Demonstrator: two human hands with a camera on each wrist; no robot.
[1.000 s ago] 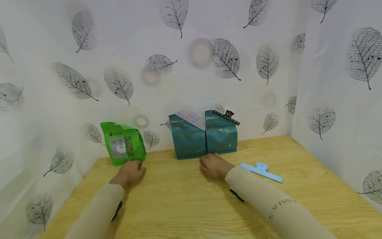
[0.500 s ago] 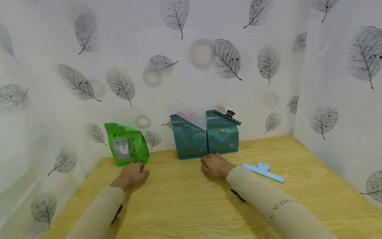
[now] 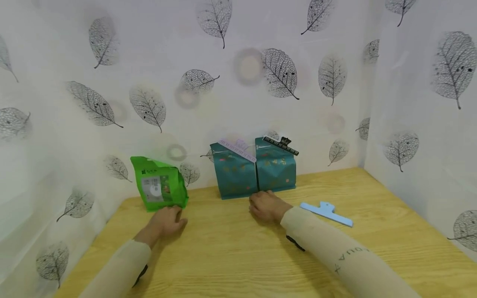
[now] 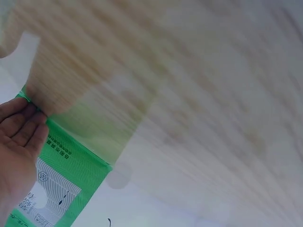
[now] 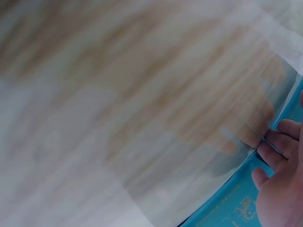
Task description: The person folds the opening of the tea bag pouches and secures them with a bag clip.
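In the head view my left hand is at the lower front edge of an upright green bag. The left wrist view shows its curled fingers on the bag's bottom seam; the thumb is hidden there. My right hand touches the base where two teal bags meet, the left teal bag and the right teal bag. Loosely bent fingers reach that joint in the right wrist view. A lilac clip and a black clip slant across the teal bags' tops.
A light blue clip lies on the wooden table, right of my right hand. Leaf-printed white sheeting encloses the back and sides, close behind the bags.
The green bag has shifted slightly right and nearer to me, moving along with my left hand. My right hand and the teal bags stay in place.
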